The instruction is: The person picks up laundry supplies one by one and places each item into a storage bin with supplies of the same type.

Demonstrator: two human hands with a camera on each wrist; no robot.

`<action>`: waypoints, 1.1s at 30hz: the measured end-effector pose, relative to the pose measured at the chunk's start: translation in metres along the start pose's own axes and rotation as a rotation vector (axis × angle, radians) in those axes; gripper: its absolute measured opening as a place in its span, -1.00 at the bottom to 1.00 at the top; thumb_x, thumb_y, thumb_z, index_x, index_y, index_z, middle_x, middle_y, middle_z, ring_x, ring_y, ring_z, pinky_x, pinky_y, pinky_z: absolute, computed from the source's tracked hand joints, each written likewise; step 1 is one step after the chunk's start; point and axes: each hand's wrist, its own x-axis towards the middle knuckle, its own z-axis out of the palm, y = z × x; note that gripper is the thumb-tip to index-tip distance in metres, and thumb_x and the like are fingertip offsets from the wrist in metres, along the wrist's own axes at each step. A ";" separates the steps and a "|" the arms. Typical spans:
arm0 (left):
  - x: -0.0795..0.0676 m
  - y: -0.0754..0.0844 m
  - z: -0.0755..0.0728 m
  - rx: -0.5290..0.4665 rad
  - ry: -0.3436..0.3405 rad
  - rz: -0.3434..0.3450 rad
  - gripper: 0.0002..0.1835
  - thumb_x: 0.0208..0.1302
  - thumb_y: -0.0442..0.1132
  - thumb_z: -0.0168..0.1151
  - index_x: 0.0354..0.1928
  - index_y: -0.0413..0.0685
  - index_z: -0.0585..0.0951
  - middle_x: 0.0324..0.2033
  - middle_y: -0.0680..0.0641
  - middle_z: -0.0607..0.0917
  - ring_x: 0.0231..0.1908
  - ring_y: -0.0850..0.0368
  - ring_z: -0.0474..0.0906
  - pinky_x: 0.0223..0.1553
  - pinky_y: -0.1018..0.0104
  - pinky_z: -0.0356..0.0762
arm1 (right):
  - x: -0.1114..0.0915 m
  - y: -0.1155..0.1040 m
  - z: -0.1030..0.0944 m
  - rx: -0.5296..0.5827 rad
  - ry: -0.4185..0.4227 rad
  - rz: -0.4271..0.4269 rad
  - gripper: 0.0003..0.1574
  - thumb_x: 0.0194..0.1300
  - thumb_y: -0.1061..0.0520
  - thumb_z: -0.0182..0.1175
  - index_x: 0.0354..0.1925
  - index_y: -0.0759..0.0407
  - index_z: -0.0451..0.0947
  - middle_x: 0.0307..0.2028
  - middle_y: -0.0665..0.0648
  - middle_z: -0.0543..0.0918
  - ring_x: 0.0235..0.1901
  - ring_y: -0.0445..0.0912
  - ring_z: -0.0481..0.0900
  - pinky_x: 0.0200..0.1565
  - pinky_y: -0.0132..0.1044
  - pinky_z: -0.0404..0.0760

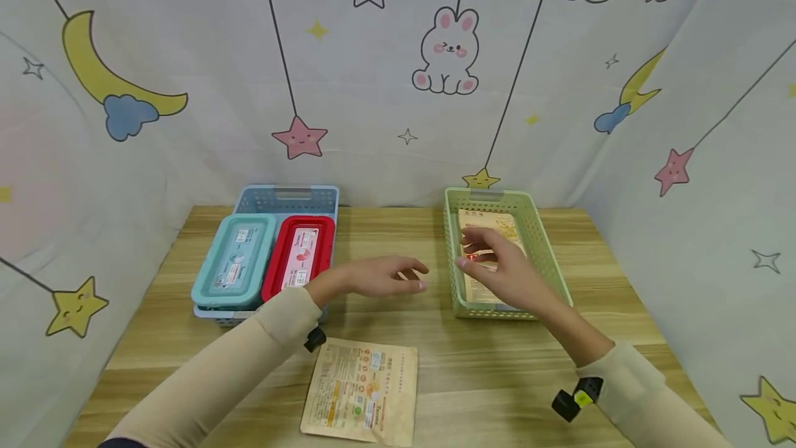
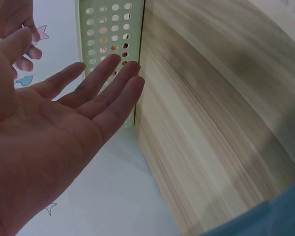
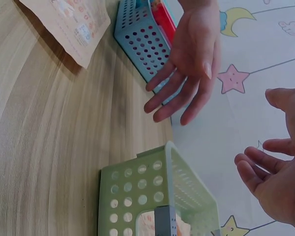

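My left hand [image 1: 387,276] hovers above the table between two baskets, its fingers loosely extended and holding nothing. Over the green basket [image 1: 457,296] at the right is my right hand [image 1: 506,272], fingers relaxed and apart, with nothing in its grasp. Inside that basket lies a kraft-paper pouch [image 1: 488,222], partly covered by the right hand in the head view. Another kraft pouch [image 1: 363,393] lies flat on the table near the front, printed side up. In the left wrist view, the left hand [image 2: 54,128] shows an open palm, with the green basket [image 2: 110,29] behind its fingertips.
A blue basket [image 1: 282,199] at the back left holds a teal-lidded box [image 1: 236,261] and a red-lidded box [image 1: 302,251], tilted on its rim. White printed curtains [image 1: 385,75] stand behind and beside the wooden table [image 1: 497,379].
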 end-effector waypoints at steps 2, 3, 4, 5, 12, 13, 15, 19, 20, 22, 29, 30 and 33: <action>-0.001 -0.001 0.001 -0.001 -0.009 -0.006 -0.37 0.61 0.15 0.11 0.52 -0.05 0.42 0.33 -0.09 0.60 0.35 -0.11 0.53 0.37 -0.01 0.48 | -0.001 -0.002 0.003 -0.007 -0.010 -0.009 -0.25 0.51 -0.03 0.34 0.49 0.22 0.37 0.26 0.21 0.60 0.15 0.09 0.65 0.21 0.12 0.62; -0.001 -0.001 0.001 -0.003 -0.011 -0.006 -0.37 0.61 0.14 0.11 0.51 -0.06 0.42 0.33 -0.09 0.60 0.34 -0.10 0.53 0.36 -0.01 0.48 | -0.001 -0.004 0.004 -0.014 -0.016 -0.016 -0.25 0.51 -0.03 0.34 0.49 0.21 0.37 0.25 0.21 0.60 0.14 0.09 0.66 0.20 0.12 0.63; -0.001 -0.002 0.002 -0.007 -0.013 -0.006 -0.38 0.61 0.13 0.11 0.51 -0.06 0.43 0.32 -0.09 0.60 0.34 -0.10 0.54 0.36 0.00 0.49 | -0.002 -0.005 0.005 -0.023 -0.024 -0.022 -0.25 0.52 -0.04 0.34 0.49 0.21 0.37 0.24 0.20 0.61 0.14 0.09 0.66 0.20 0.12 0.62; -0.002 -0.002 0.002 -0.008 -0.015 -0.006 -0.39 0.61 0.12 0.11 0.51 -0.05 0.43 0.32 -0.09 0.61 0.34 -0.09 0.54 0.36 0.01 0.49 | -0.003 -0.006 0.006 -0.032 -0.031 -0.028 -0.26 0.52 -0.04 0.33 0.49 0.20 0.37 0.23 0.19 0.61 0.14 0.11 0.66 0.21 0.12 0.62; -0.004 -0.006 0.005 0.025 -0.034 0.014 -0.40 0.59 0.10 0.15 0.46 -0.10 0.47 0.22 -0.06 0.66 0.25 0.00 0.60 0.29 0.08 0.55 | -0.006 -0.011 0.012 -0.046 -0.083 -0.100 -0.31 0.52 0.05 0.32 0.46 0.25 0.39 0.20 0.17 0.63 0.15 0.13 0.66 0.18 0.04 0.66; -0.005 -0.006 0.005 0.032 -0.038 0.013 -0.41 0.59 0.10 0.16 0.45 -0.12 0.48 0.21 -0.05 0.67 0.23 0.01 0.60 0.27 0.08 0.56 | -0.006 -0.011 0.013 -0.037 -0.089 -0.114 -0.33 0.52 0.08 0.32 0.45 0.27 0.40 0.19 0.18 0.64 0.14 0.14 0.66 0.17 0.03 0.66; -0.006 -0.007 0.006 0.040 -0.049 0.011 -0.40 0.57 0.11 0.18 0.43 -0.14 0.50 0.17 -0.02 0.68 0.20 0.05 0.62 0.24 0.11 0.58 | -0.007 -0.012 0.016 -0.041 -0.093 -0.135 -0.35 0.50 0.10 0.34 0.42 0.28 0.42 0.17 0.18 0.65 0.11 0.09 0.68 0.14 -0.01 0.68; -0.007 -0.009 0.009 0.042 -0.077 -0.003 -0.42 0.56 0.12 0.20 0.39 -0.12 0.54 0.11 0.03 0.70 0.16 0.07 0.63 0.23 0.13 0.58 | -0.011 -0.013 0.018 -0.054 -0.105 -0.142 -0.35 0.47 0.08 0.37 0.39 0.30 0.45 0.14 0.14 0.66 0.07 0.05 0.70 0.12 -0.08 0.70; -0.007 -0.009 0.010 0.039 -0.083 -0.005 -0.43 0.56 0.12 0.21 0.39 -0.11 0.55 0.10 0.04 0.70 0.16 0.07 0.63 0.23 0.14 0.57 | -0.012 -0.014 0.019 -0.055 -0.111 -0.138 -0.34 0.47 0.08 0.38 0.39 0.29 0.45 0.14 0.12 0.67 0.06 0.04 0.70 0.12 -0.10 0.70; -0.008 -0.010 0.011 0.032 -0.093 -0.005 -0.46 0.56 0.09 0.22 0.37 -0.09 0.57 0.09 0.04 0.70 0.16 0.07 0.62 0.24 0.13 0.56 | -0.015 -0.015 0.021 -0.048 -0.121 -0.134 -0.34 0.46 0.07 0.39 0.38 0.29 0.46 0.12 0.10 0.67 0.04 0.04 0.72 0.11 -0.12 0.70; -0.011 -0.015 0.017 0.044 -0.122 0.012 -0.53 0.57 0.02 0.22 0.33 -0.10 0.60 0.05 0.03 0.71 0.11 0.12 0.63 0.19 0.16 0.56 | -0.028 -0.018 0.033 -0.071 -0.175 -0.113 -0.32 0.49 -0.01 0.37 0.39 0.26 0.45 0.12 0.10 0.66 0.05 0.04 0.72 0.11 -0.10 0.71; -0.011 -0.016 0.017 0.047 -0.123 0.007 -0.53 0.56 0.03 0.22 0.33 -0.09 0.60 0.05 0.04 0.71 0.11 0.13 0.62 0.19 0.17 0.56 | -0.030 -0.018 0.036 -0.082 -0.190 -0.103 -0.31 0.50 -0.04 0.35 0.40 0.26 0.44 0.13 0.10 0.66 0.06 0.05 0.71 0.11 -0.08 0.71; -0.012 -0.019 0.020 0.062 -0.126 -0.009 -0.53 0.55 0.05 0.23 0.33 -0.05 0.61 0.04 0.07 0.71 0.10 0.15 0.62 0.17 0.18 0.57 | -0.037 -0.018 0.044 -0.102 -0.237 -0.073 -0.26 0.52 -0.11 0.32 0.42 0.27 0.41 0.15 0.12 0.65 0.09 0.04 0.70 0.14 -0.05 0.70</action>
